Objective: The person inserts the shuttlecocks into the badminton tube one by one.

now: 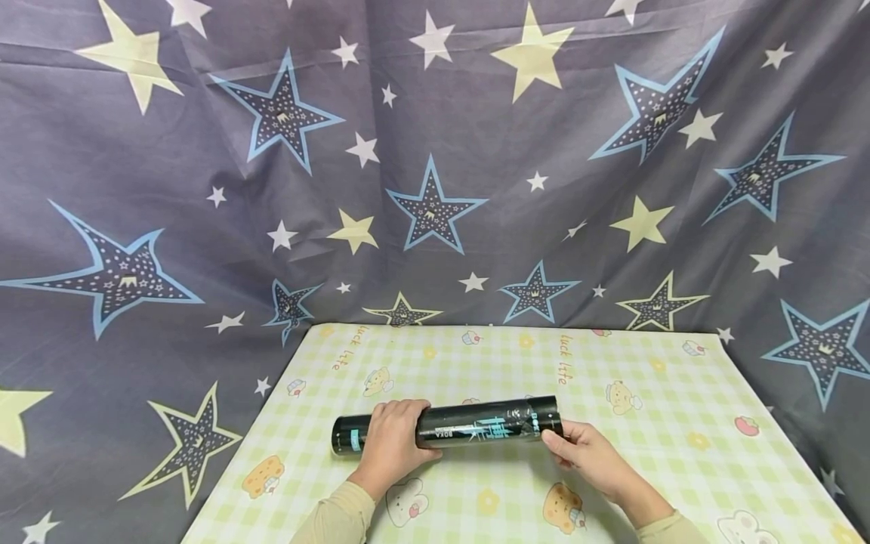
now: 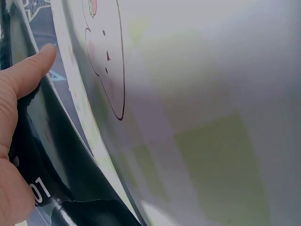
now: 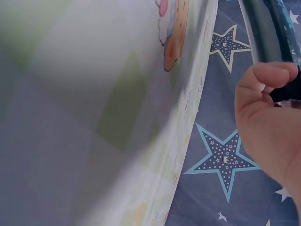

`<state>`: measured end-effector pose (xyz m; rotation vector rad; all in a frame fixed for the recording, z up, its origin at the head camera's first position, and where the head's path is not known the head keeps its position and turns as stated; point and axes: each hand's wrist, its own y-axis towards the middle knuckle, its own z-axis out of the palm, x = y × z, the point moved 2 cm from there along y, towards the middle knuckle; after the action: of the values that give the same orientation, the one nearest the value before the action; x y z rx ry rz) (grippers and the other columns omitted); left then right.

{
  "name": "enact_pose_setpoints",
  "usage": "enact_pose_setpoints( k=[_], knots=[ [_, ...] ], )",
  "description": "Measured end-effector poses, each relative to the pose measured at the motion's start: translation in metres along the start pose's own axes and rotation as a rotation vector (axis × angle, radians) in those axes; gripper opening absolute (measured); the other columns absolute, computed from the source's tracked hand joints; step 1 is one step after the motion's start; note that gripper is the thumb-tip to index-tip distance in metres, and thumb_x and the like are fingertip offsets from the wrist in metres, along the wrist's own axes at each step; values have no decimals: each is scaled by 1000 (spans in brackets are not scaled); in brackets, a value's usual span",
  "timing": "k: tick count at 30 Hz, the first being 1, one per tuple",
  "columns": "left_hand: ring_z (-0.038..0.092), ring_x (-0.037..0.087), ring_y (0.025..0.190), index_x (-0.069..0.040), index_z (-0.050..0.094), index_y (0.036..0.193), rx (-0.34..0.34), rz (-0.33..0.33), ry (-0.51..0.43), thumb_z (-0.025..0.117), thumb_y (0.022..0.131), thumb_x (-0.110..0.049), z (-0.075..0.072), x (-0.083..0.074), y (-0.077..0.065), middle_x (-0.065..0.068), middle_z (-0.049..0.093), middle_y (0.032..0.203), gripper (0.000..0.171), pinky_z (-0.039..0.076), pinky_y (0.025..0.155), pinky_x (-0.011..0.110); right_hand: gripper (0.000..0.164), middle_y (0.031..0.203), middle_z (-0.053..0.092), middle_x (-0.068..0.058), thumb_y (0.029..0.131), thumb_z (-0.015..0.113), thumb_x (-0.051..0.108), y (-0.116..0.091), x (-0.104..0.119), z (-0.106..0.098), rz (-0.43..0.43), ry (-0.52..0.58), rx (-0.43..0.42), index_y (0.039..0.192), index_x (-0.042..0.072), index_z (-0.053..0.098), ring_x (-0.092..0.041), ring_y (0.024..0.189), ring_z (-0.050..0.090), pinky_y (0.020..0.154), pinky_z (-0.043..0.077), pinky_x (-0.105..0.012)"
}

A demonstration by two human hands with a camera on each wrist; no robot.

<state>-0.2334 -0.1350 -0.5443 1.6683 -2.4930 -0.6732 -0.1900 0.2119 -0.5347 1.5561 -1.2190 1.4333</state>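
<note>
A long black cylindrical tube [image 1: 469,425] with blue and white lettering, including "BOKA", lies crosswise in front of me, its right end slightly farther away than the left. My left hand [image 1: 393,444] grips it left of the middle, fingers over the top and thumb along the near side. At the right end, my right hand [image 1: 594,457] pinches the rim with thumb and fingers; part of those fingers is hidden behind the tube. The left wrist view shows the tube's glossy dark wall [image 2: 56,146] beside the thumb. In the right wrist view the thumb and fingers curl at its end [image 3: 268,33].
Beneath the tube is a table [image 1: 489,363] covered in a green-and-white checked cloth with cartoon prints. A dark grey curtain [image 1: 476,113] with stars hangs behind the table and down both sides.
</note>
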Motion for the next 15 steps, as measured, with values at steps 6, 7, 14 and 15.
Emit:
enact_pose_setpoints(
  k=[6,7,14,15],
  knots=[
    [71,22,108,-21,70,131,20,-1,11,102,58,-58,1,-2,4,-1,78,122,88,51,95,44,31,71,58,3,105,69,26,3,0,-2,37,-2,-169,105,-5,69,-9,65,52,62,47,-26],
    [71,22,107,-20,70,131,23,-8,15,102,58,-58,1,-1,6,-1,78,122,88,51,94,44,32,76,61,4,104,71,26,4,0,-4,42,-2,-209,113,-6,70,-8,66,53,62,48,-25],
    [72,31,103,-14,70,132,39,-150,56,98,62,-64,3,16,21,8,78,115,90,53,94,53,50,110,74,18,105,70,25,-2,0,-33,29,34,-385,146,-1,61,-6,75,59,68,54,-24],
    [72,33,102,-13,70,131,41,-173,56,98,63,-64,3,18,24,10,78,113,90,54,94,55,51,108,73,20,106,70,27,-3,-1,-39,31,34,-389,147,-2,60,-6,76,59,68,54,-25]
  ],
)
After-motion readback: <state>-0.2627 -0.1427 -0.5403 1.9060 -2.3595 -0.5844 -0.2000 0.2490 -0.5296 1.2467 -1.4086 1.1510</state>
